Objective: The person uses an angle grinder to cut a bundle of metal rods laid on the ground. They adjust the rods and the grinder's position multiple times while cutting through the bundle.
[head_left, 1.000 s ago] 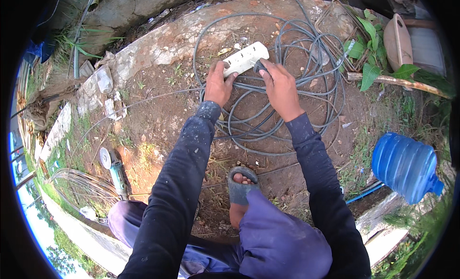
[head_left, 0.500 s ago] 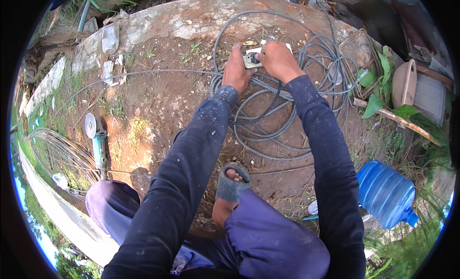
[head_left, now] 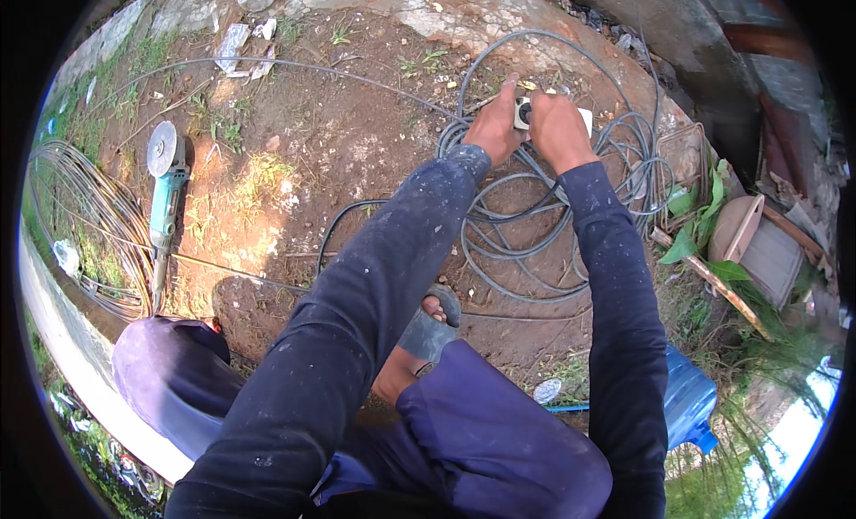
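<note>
A white extension socket block [head_left: 584, 119] lies among loops of grey cable [head_left: 450, 137] on the dirt ahead of me. My left hand [head_left: 495, 128] is closed around the block's left end, with its thumb upward. From the right, my right hand [head_left: 560, 134] grips a dark plug [head_left: 525, 114] at the block's face, its fingers bent over the top. How far the plug sits in the socket is hidden by my fingers. A dark cord [head_left: 337, 220] curves out from under my left forearm.
An angle grinder [head_left: 167, 198] lies at left beside a bundle of thin rods [head_left: 111, 220]. A blue water jug [head_left: 687, 399] is at lower right, past my right arm. A wooden stick [head_left: 727, 287] and a tan plastic piece [head_left: 736, 229] lie farther right. My sandalled foot [head_left: 432, 327] is below the cable.
My view has shifted, so the hands and socket block appear farther right. Both hands stay on the block and plug. The dark cord now shows left of my forearm.
</note>
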`<state>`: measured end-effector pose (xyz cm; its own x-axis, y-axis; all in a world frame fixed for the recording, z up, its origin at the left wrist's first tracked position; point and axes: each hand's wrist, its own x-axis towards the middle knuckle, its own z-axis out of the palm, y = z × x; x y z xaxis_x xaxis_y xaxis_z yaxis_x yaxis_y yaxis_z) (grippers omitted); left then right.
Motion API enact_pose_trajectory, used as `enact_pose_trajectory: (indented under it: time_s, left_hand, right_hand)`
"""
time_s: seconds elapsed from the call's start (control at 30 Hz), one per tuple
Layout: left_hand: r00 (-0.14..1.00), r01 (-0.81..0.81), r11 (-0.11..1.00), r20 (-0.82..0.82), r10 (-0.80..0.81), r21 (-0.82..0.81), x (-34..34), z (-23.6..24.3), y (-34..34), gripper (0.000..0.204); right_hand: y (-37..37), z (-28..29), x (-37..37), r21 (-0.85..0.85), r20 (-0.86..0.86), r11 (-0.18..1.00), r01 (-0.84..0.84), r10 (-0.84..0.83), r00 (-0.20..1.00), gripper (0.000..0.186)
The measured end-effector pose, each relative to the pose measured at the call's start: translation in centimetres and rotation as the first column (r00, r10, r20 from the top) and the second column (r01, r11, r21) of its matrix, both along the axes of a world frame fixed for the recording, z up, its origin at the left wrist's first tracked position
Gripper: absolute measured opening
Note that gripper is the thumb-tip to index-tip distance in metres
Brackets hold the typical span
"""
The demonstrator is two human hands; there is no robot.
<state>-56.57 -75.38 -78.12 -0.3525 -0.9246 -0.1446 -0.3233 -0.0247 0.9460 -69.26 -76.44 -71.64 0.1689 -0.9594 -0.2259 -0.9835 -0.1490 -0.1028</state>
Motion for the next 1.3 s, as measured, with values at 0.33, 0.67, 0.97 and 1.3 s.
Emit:
enact_pose_trajectory:
  time_s: [0.33, 0.67, 0.97, 1.3]
  left_hand:
    - [0.99, 0.141, 0.978, 0.0, -0.142, -0.152, 14.4, 7.6, 5.3, 0.078]
    - [0.709, 0.432, 0.895, 0.57, -0.415, 0.114, 47.4, 17.1, 15.2, 0.05]
    - [0.4, 0.185, 0.854, 0.756, -0.517, 0.487, 68.1, 28.2, 25.5, 0.047]
    - [0.492, -0.475, 0.829, 0.692, 0.528, -0.295, 80.3, 19.5, 42.3, 0.036]
  right_hand:
    - [-0.3, -2.3, -0.8, -0.093, 0.046, 0.99, -0.107, 0.112, 0.993, 0.011]
    - [-1.0, -4.4, -2.8, -0.003, -0.01, 0.994, -0.108, 0.108, 0.994, 0.019]
    - [-1.6, 3.3, 20.3, 0.148, -0.272, 0.794, -0.589, 0.605, 0.748, 0.035]
    - [11.5, 2.4, 63.9, 0.758, 0.395, 0.63, 0.172, -0.652, 0.647, 0.086]
